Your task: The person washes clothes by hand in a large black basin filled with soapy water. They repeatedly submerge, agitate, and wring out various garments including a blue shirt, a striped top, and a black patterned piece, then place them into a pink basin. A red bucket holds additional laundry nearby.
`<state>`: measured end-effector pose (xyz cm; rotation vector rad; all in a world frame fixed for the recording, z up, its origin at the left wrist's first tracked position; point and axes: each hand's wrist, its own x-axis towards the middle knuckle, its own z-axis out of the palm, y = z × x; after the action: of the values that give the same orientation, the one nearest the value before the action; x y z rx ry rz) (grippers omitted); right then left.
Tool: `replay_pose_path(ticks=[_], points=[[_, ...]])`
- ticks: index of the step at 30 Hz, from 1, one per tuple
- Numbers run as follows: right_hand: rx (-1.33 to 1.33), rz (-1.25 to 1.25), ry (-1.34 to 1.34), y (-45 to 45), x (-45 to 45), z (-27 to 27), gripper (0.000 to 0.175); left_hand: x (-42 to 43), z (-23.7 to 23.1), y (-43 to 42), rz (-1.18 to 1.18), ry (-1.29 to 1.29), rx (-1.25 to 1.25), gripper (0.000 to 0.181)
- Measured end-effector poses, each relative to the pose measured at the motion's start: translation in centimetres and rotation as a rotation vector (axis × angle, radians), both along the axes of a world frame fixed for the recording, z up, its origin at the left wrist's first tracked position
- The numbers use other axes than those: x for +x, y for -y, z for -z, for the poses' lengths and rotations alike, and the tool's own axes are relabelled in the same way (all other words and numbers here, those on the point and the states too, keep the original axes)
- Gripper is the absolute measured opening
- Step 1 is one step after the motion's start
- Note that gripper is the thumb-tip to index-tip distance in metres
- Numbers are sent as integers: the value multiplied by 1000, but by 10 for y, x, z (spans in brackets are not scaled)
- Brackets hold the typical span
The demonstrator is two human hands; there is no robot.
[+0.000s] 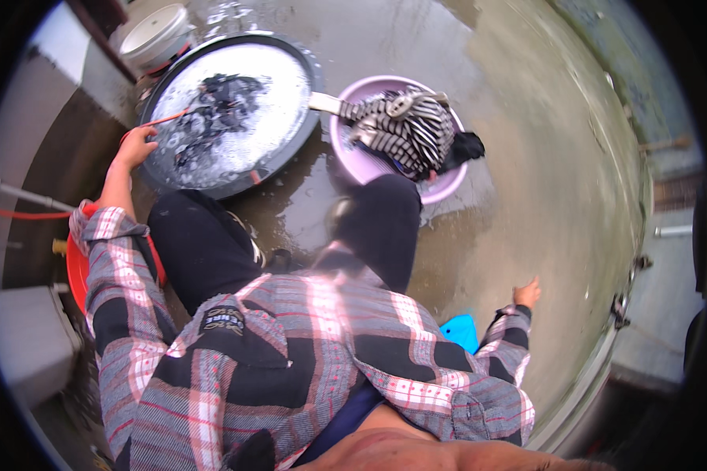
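My left hand (135,146) is at the left rim of a large round black tub (315,112). A thin orange hose (165,119) passes against this hand and reaches over the rim; whether the fingers grip it is unclear. Foamy water fills the tub, with dark cloth (227,106) partly under the suds. Well out to my right side, my right hand (527,292) hangs over the wet concrete floor with nothing visible in it. The nearest thing to it is a bright blue plastic object (461,333), partly covered by my shirt.
A pale purple basin (353,158) before my right knee holds a striped black-and-white garment (412,126) and dark cloth (464,152) draped over its edge. A lidded white bucket (156,38) stands behind the tub. Beside my left arm sits a red-orange bucket (78,274).
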<state>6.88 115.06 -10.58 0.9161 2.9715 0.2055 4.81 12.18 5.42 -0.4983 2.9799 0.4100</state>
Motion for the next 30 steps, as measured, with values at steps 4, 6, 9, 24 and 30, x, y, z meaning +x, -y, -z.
replay_pose_path(ticks=[4, 6, 9, 24, 30], points=[[90, -250, -247, 91, -161, -111, 80, 19, 15, 25, -73, -87, -15, 57], [108, -372, -288, 167, -227, -155, 80, 25, 26, 30, -115, -129, -21, 68], [176, -625, -296, 311, -302, -184, 80, 27, 41, 30, -183, -103, -70, 76], [-45, -1620, 198, 876, -272, 46, 96, -65, 179, 36, 127, 216, 14, 85], [-456, -1134, -215, 746, -329, 45, 69, -98, 212, -5, 207, 187, 89, 91]])
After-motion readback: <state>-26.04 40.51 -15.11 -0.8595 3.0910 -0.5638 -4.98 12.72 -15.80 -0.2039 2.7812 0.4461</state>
